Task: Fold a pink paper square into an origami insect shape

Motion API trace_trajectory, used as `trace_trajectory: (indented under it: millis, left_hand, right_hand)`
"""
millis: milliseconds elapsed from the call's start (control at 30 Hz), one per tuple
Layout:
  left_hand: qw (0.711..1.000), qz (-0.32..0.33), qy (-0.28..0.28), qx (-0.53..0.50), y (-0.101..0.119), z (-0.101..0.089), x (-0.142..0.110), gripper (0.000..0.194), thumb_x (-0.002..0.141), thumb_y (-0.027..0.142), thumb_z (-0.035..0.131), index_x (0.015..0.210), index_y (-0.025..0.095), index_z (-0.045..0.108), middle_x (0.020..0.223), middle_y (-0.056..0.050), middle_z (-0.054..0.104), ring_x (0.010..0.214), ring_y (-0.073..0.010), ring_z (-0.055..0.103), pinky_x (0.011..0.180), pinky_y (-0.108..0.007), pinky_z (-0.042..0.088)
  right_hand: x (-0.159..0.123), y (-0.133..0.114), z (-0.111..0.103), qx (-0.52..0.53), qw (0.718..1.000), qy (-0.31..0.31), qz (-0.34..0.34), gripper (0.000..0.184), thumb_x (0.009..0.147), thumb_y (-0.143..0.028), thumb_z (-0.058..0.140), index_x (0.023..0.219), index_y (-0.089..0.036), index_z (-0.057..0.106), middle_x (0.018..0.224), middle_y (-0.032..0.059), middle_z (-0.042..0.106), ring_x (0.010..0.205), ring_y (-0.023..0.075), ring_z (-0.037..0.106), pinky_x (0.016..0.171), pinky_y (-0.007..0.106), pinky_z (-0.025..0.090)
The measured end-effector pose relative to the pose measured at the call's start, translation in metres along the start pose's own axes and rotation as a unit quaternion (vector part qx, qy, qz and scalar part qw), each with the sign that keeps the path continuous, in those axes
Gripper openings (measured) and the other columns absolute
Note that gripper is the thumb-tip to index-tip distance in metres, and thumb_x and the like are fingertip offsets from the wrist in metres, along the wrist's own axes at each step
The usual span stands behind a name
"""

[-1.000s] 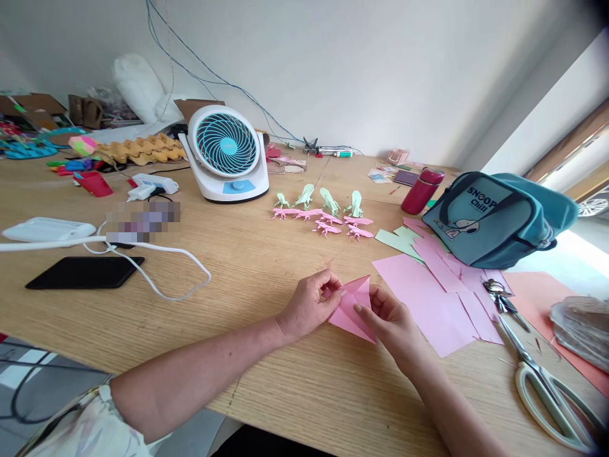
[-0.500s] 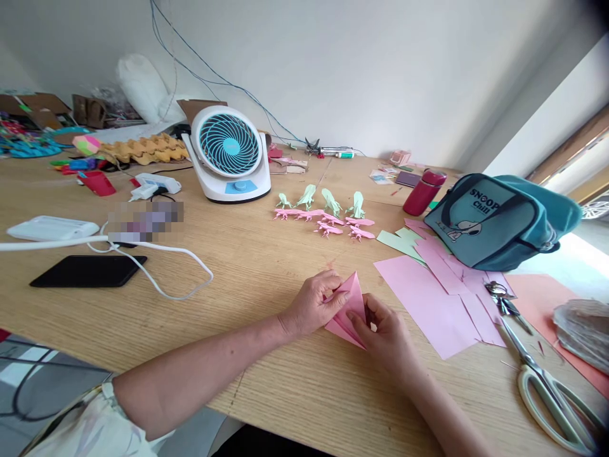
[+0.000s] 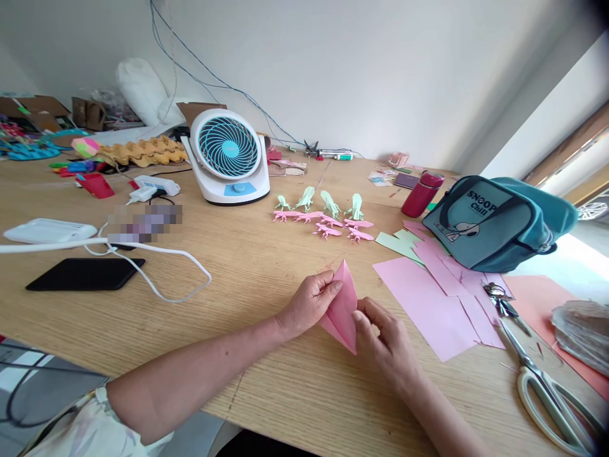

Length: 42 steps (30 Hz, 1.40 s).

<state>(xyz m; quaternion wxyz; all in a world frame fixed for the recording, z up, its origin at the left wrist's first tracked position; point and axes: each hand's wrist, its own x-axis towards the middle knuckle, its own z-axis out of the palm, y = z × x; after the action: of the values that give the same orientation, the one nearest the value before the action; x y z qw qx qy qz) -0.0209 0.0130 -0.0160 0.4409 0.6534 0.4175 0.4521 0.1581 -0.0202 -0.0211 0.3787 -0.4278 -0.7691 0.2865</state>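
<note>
A folded pink paper [image 3: 343, 304], pointed at top and bottom, is held over the table in front of me. My left hand [image 3: 311, 298] is closed on its left side, thumb on the near face and fingers behind. At the right edge of the paper, my right hand [image 3: 383, 333] pinches with thumb and forefinger; the exact contact is small. Beyond my hands stand several pink origami insects [image 3: 327, 230], with several pale green origami insects [image 3: 330, 203] in a row behind them.
To the right lie pink paper sheets [image 3: 419, 304], scissors [image 3: 535, 374], keys [image 3: 497, 292] and a teal bag [image 3: 480, 222] beside a red flask [image 3: 422, 193]. A fan [image 3: 229, 155] stands at the back. Leftward are a black phone [image 3: 85, 274] and a white cable [image 3: 190, 254].
The folded paper has turned to stand more upright. My right hand has shifted from the paper's near face out to its right edge; the left hand keeps its hold.
</note>
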Motion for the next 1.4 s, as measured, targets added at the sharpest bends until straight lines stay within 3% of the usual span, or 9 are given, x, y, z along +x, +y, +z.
trace_trajectory:
  millis: [67,167,267,367,467,600,867,1033,1400]
  left_hand:
    - [1.0,0.0,-0.016,0.0,0.003,-0.002,0.001,0.029,0.094,0.035,0.046,0.071,0.017,0.045,0.069,0.003,0.043,0.067,-0.0117,0.039,0.064,-0.024,0.034]
    - [0.998,-0.016,-0.066,-0.001,0.009,-0.005,-0.001,0.023,0.092,0.029,0.046,0.073,0.017,0.047,0.069,0.003,0.044,0.065,-0.0114,0.041,0.062,-0.024,0.034]
    - [0.99,-0.034,-0.14,-0.005,0.015,-0.007,-0.002,0.017,0.09,0.021,0.044,0.075,0.016,0.051,0.07,0.002,0.048,0.064,-0.011,0.044,0.059,-0.022,0.034]
    - [0.982,-0.009,-0.189,0.015,0.018,-0.008,-0.003,0.017,0.084,0.011,0.042,0.087,0.015,0.058,0.08,0.0,0.056,0.073,-0.0126,0.052,0.065,-0.022,0.04]
    - [0.975,0.021,-0.215,0.049,0.016,-0.01,-0.002,0.03,0.079,0.005,0.041,0.1,0.017,0.059,0.093,-0.001,0.062,0.085,-0.0148,0.058,0.075,-0.024,0.043]
    - [0.962,0.033,-0.245,0.118,0.009,-0.013,0.0,0.034,0.076,0.004,0.042,0.104,0.019,0.057,0.094,0.0,0.065,0.086,-0.0154,0.06,0.075,-0.024,0.044]
    - [0.945,0.04,-0.254,0.202,0.007,-0.016,0.001,0.041,0.074,0.002,0.041,0.108,0.022,0.049,0.096,0.0,0.064,0.087,-0.017,0.061,0.081,-0.028,0.047]
    - [0.949,0.077,-0.232,0.201,0.003,-0.016,0.0,0.036,0.072,0.001,0.04,0.1,0.022,0.047,0.094,0.0,0.061,0.085,-0.0163,0.059,0.08,-0.028,0.046]
    - [0.955,0.063,-0.223,0.186,0.006,-0.011,-0.004,0.033,0.076,0.001,0.041,0.101,0.022,0.043,0.092,0.0,0.059,0.083,-0.0159,0.058,0.077,-0.027,0.046]
  right_hand:
    - [0.0,0.002,-0.003,0.053,0.998,0.009,0.03,0.026,0.102,-0.036,0.042,0.088,-0.022,0.059,0.077,0.0009,0.059,0.068,0.0147,0.055,0.062,0.026,0.044]
    - [0.0,0.009,-0.006,0.086,0.992,0.081,0.036,0.016,0.099,-0.032,0.05,0.112,-0.025,0.057,0.086,0.0013,0.06,0.074,0.0158,0.058,0.067,0.028,0.049]
    - [0.0,0.012,-0.008,0.07,0.991,0.113,-0.025,0.03,0.097,-0.023,0.054,0.126,-0.028,0.051,0.097,0.0029,0.057,0.079,0.016,0.057,0.073,0.031,0.05]
    - [0.001,0.008,-0.013,0.019,0.992,0.066,-0.106,0.041,0.097,-0.013,0.049,0.134,-0.029,0.047,0.101,0.0045,0.054,0.083,0.016,0.055,0.075,0.031,0.049]
    - [0.004,0.001,-0.02,-0.029,0.988,-0.004,-0.152,0.04,0.096,-0.007,0.044,0.129,-0.028,0.053,0.104,0.0061,0.054,0.09,0.0169,0.055,0.075,0.03,0.048]
    - [0.007,0.0,-0.026,-0.041,0.984,-0.044,-0.168,0.037,0.095,-0.003,0.043,0.117,-0.027,0.06,0.103,0.0057,0.056,0.093,0.0165,0.058,0.078,0.029,0.048]
    - [0.006,0.008,-0.032,-0.058,0.982,-0.12,-0.137,0.023,0.097,-0.01,0.048,0.105,-0.025,0.063,0.1,0.0044,0.062,0.085,0.0144,0.063,0.074,0.027,0.049]
    - [0.007,0.008,-0.035,-0.074,0.983,-0.116,-0.121,0.017,0.099,-0.019,0.049,0.105,-0.025,0.064,0.098,0.0054,0.066,0.085,0.0162,0.065,0.074,0.029,0.051]
    - [0.007,0.008,-0.04,-0.07,0.984,-0.104,-0.125,0.014,0.098,-0.019,0.052,0.099,-0.024,0.065,0.089,0.0031,0.068,0.079,0.0154,0.065,0.07,0.028,0.05]
